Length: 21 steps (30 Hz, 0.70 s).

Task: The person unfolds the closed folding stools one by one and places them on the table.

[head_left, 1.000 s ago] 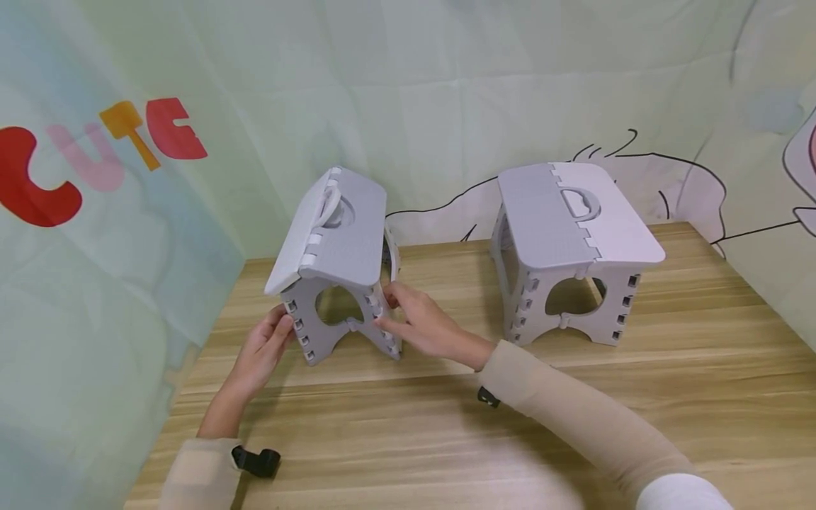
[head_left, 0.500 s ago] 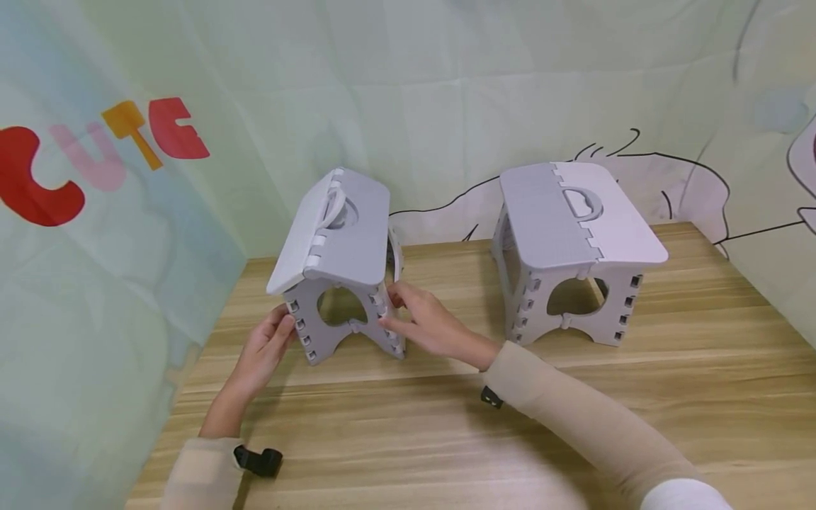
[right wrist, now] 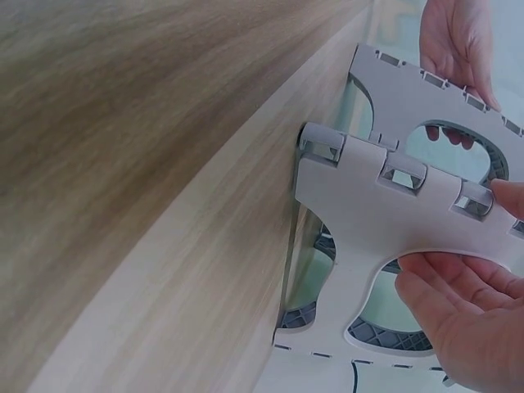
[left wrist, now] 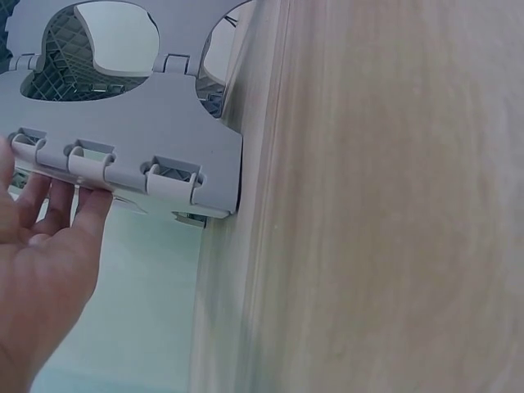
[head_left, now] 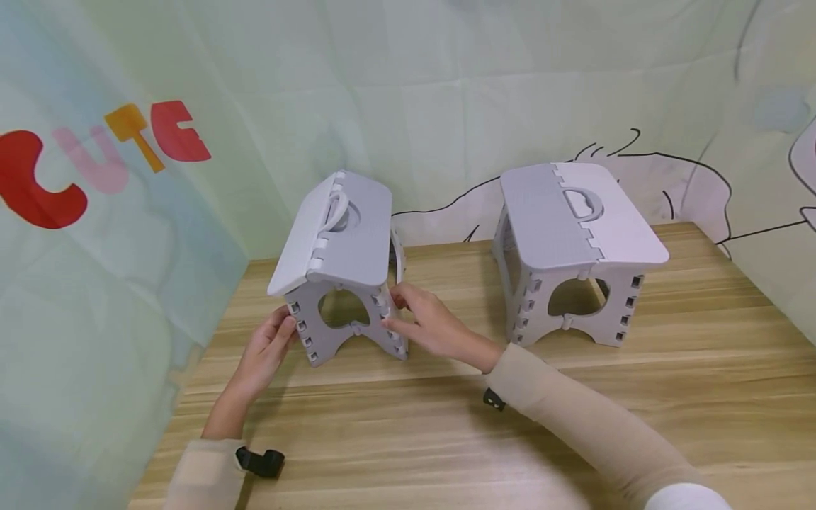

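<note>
A grey and white folding step stool (head_left: 357, 241) stands half unfolded on the left of the table, its two top panels sloping like a roof from the hinge line. A carry handle (head_left: 336, 212) sticks up at that ridge. My left hand (head_left: 261, 354) grips the left hinged edge of its legs, fingers behind, as the left wrist view also shows. On the opposite side my right hand (head_left: 433, 326) holds the right leg panel (right wrist: 368, 213). Its thumb lies at the front edge and its fingers curl into the panel's cut-out in the right wrist view.
A second folding step stool (head_left: 574, 219), with a flat top, stands fully unfolded at the right. The wooden table (head_left: 408, 439) meets a printed cloth backdrop (head_left: 408, 85) at the back and left. Black cameras sit at both wrists.
The held stool's right leg side has shifted slightly to the right with my right hand. Its ridge sits a touch lower, so the roof looks a little flatter. Both hands keep their hold.
</note>
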Tool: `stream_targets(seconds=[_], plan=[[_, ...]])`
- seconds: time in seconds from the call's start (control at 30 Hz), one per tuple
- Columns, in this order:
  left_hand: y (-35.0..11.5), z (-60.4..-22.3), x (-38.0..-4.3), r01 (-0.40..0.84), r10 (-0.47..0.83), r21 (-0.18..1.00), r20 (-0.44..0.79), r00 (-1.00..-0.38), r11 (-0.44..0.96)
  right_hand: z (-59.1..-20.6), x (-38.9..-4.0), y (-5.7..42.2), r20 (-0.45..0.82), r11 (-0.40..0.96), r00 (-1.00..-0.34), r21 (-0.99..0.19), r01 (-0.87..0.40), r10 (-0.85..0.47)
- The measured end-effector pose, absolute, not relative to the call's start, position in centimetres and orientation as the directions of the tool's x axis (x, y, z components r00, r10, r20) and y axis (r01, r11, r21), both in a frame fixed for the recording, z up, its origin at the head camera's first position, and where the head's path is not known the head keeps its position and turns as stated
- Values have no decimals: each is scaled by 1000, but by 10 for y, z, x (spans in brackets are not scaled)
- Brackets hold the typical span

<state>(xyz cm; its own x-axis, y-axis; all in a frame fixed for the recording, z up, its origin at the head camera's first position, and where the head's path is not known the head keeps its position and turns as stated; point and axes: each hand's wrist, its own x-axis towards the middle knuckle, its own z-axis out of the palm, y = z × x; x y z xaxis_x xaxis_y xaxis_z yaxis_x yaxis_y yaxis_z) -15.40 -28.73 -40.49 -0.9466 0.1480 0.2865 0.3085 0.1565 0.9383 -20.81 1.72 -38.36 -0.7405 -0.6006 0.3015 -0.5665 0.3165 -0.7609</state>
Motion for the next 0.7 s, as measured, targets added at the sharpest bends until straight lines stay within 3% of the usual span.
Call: stream_targets(seconds=[0.27,0.7], plan=[[-286,-404,-154,327,152,936,307,-940,129,-384,-208,17,291,324,-748,-765,-556,-596],[-290,-398,-152,339,166,911,306,-937,235,-379,-207,17,273,343,-761,-768,-541,-588]])
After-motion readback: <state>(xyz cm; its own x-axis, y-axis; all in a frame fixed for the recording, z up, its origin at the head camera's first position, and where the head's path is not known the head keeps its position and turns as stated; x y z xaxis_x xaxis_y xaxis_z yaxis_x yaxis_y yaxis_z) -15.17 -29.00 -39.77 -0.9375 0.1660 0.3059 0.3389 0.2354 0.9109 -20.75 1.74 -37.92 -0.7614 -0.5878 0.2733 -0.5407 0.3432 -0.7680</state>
